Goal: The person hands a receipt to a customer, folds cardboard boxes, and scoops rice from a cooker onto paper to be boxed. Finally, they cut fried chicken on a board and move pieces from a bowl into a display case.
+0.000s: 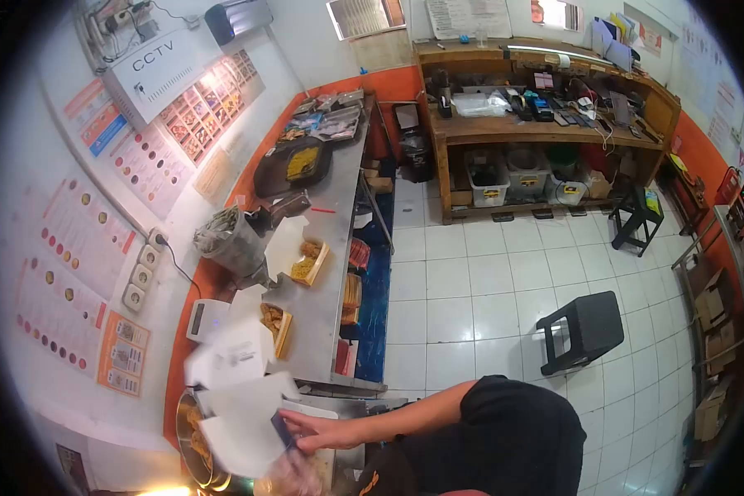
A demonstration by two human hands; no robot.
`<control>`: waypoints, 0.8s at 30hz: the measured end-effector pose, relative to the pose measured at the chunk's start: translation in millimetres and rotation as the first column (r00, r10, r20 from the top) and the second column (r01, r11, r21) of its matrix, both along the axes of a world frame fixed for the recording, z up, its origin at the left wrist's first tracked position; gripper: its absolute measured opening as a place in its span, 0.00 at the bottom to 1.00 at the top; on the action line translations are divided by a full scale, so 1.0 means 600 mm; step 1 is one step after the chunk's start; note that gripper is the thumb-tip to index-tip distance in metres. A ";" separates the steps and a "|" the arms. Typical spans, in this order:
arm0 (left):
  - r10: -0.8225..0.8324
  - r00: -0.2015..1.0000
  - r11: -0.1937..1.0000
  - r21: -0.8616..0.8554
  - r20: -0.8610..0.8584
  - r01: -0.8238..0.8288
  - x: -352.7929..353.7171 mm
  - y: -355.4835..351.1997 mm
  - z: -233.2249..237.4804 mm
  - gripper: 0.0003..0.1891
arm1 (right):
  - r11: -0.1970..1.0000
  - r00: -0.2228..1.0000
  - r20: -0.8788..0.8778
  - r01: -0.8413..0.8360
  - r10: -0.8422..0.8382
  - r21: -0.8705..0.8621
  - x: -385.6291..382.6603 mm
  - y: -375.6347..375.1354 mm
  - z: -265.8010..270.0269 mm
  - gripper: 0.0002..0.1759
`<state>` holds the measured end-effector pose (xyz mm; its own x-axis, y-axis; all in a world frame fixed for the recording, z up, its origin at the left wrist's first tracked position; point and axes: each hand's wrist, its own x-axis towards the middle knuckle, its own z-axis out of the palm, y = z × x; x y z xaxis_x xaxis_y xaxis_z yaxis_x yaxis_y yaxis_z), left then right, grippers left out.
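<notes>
My right hand (316, 431) has its thumb and fingers closed on the dark side of an opened cardboard food box (244, 436). The white inside of that box shows, with its flaps spread and slightly blurred. Below it, my left hand (293, 477) is smeared by motion near the box's lower edge; its fingers cannot be made out. To the left stands a round metal bowl (182, 413) with fried pieces of food (197, 438) in it. Farther up the counter sit an open box of fried food (281, 332) and another open box with yellow rice and a fried piece (309, 269).
A white printed sheet or lid (231, 357) and a small white device (208, 320) lie by the wall. Along the steel counter (326, 223) are a plastic-lined bin (233, 240) and a black tray (273, 175). Black stools (585, 331) stand on the tiled floor.
</notes>
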<state>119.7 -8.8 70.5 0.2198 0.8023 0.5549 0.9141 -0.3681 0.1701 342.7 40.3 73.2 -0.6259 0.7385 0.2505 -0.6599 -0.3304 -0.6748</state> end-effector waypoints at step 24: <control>0.290 0.455 0.856 -0.440 0.842 0.270 0.189 -0.128 -0.050 0.12 | 0.992 0.964 0.237 -0.114 0.124 -0.055 0.047 -0.098 -0.082 0.52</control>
<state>233.0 -85.5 40.7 -0.1547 0.9880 0.0046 0.1718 0.0223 0.9849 371.1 -18.4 23.9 -0.7476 0.6619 0.0538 -0.4353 -0.4272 -0.7925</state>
